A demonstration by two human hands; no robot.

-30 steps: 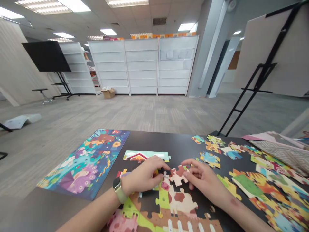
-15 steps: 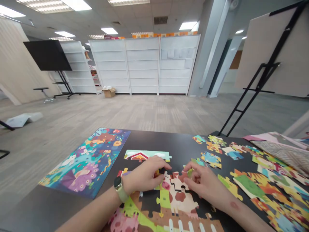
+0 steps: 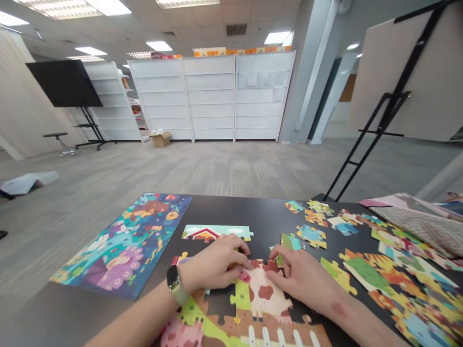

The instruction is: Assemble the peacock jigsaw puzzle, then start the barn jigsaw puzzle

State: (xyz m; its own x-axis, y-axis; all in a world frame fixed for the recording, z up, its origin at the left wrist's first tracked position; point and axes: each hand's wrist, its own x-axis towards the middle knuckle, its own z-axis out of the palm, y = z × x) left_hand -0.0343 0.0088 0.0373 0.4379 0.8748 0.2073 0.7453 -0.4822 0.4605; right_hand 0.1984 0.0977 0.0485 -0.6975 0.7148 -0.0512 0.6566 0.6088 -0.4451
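Note:
A partly joined jigsaw puzzle (image 3: 249, 320) lies on the dark table, showing a cow, a pink pig and a white fence. My left hand (image 3: 220, 260), with a watch (image 3: 174, 279) on its wrist, rests with bent fingers on the piece with the cow's head, covering much of it. Across from it, my right hand (image 3: 298, 272) has its thumb and forefinger at the edge of the cow-back puzzle piece (image 3: 258, 271), which sits against the cow's spotted body. A roof-and-sky strip (image 3: 217, 232) lies beyond my left hand. Some fingertips are hidden.
An undersea-coloured picture sheet (image 3: 126, 241) lies at the left. Loose puzzle pieces (image 3: 311, 235) are scattered on the right, with a larger pile (image 3: 408, 284) nearer me. A patterned cloth item (image 3: 412, 219) sits at the right edge. A stand (image 3: 369, 130) rises beyond the table.
The gap between the cow-back piece and the cow's body has closed. My left fingers have curled down over the cow's head, and my right hand has shifted slightly toward the left. The view turned slightly.

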